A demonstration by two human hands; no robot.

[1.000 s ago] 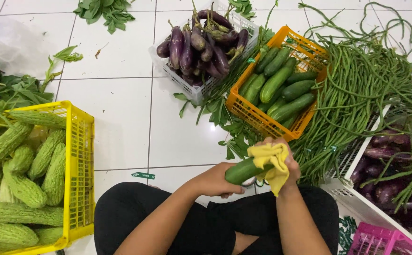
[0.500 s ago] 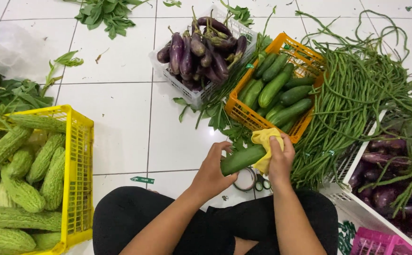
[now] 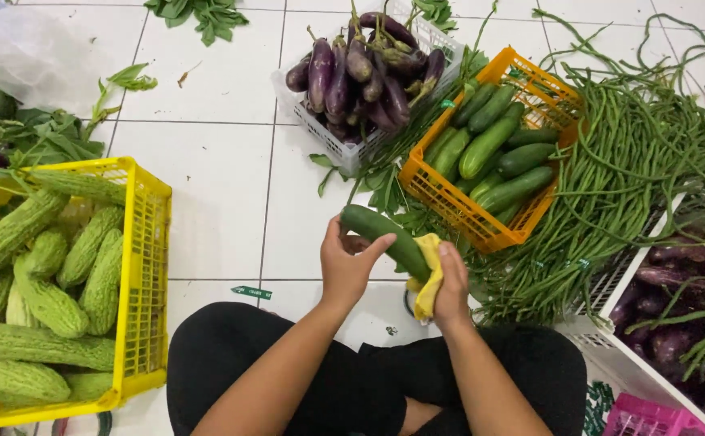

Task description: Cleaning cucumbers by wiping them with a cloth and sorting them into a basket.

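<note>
- A person sits cross-legged on the white tiled floor (image 3: 215, 186), black trousers nearest the camera, both forearms reaching forward over the lap.
- The left hand (image 3: 348, 262) is closed around the near end of one dark green cucumber (image 3: 384, 236), holding it slanted above the tiles, apparently to steady it.
- The right hand (image 3: 451, 278) presses a folded yellow cloth (image 3: 428, 274) against the cucumber's other end, fingers wrapped over the cloth, as one would to wipe the skin.
- At the near left, a yellow crate (image 3: 146, 266) holds roughly a dozen bitter gourds (image 3: 46, 266), piled lengthwise.
- At the near right, a white crate (image 3: 610, 355) holds purple eggplants beside a pink basket (image 3: 639, 416).
- Just beyond the hands, within easy reach, an orange crate (image 3: 449, 202) carries about nine cucumbers.
- To its right lies a loose heap of long beans (image 3: 643, 153), too many to count.
- Farther off, a white basket (image 3: 344, 149) holds about ten eggplants (image 3: 360, 73).
- Leafy greens (image 3: 199, 12) lie along the far edge.
</note>
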